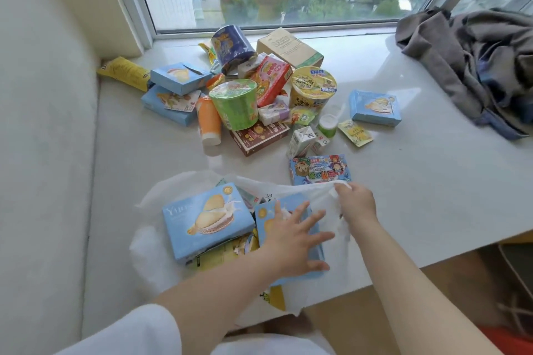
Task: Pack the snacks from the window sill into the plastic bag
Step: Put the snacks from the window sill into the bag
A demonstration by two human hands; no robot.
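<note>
A white plastic bag [155,251] lies open on the window sill near its front edge. Inside it sit two light blue biscuit boxes: one [206,220] on the left, another [266,217] on the right. My left hand [294,239] rests flat on the right box, fingers spread. My right hand [356,203] pinches the bag's right rim and holds it up. A cartoon-printed blue box [320,168] lies just beyond the bag. Farther back is a pile of snacks with a green noodle cup [235,104], a yellow noodle cup [313,86] and an orange bottle [208,121].
The pale sill [403,181] ends at a front edge on the right, with floor below. A heap of grey clothing [473,66] covers the far right. A lone blue box [375,108] and a yellow sachet [355,132] lie between pile and clothing. The window runs behind.
</note>
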